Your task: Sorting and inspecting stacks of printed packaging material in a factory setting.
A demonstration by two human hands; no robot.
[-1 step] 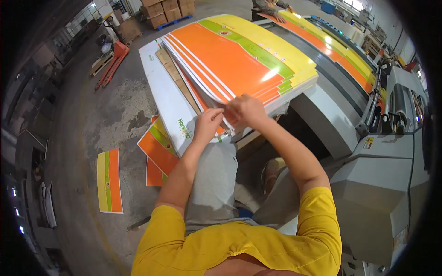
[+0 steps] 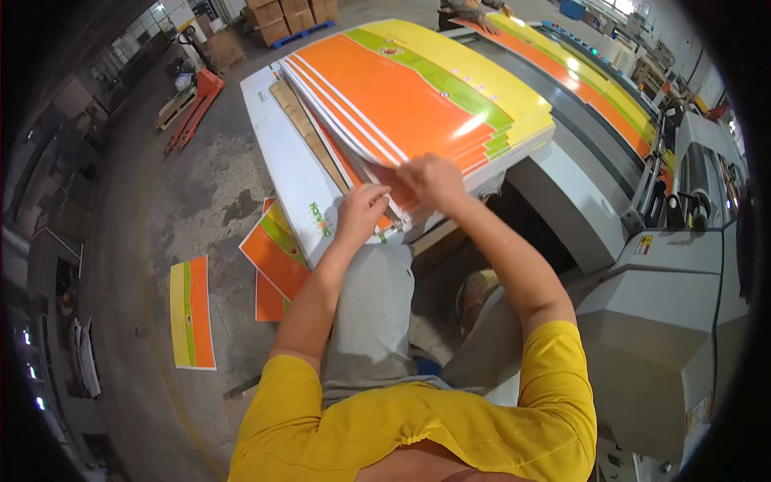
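Observation:
A thick stack of large printed sheets, orange, green and yellow, lies in front of me. My right hand is closed on the near corner of the upper sheets and holds it bent up. Beneath that corner, the edges of lower sheets show. My left hand is at the left of the lifted corner, over the near end of the stack. Its thumb and fingers are drawn together, but whatever sits between them is too small to make out. A white printed sheet and a brown strip lie along the stack's left side.
Loose printed sheets lie on the floor at left. A large grey machine stands close on my right, with printed sheets on its bed and another person's hand at the far end. Further back are a red pallet jack and cardboard boxes.
My right hand has risen slightly away from me, and the sheet corner in it is bent up a little more. My left hand has shifted only slightly.

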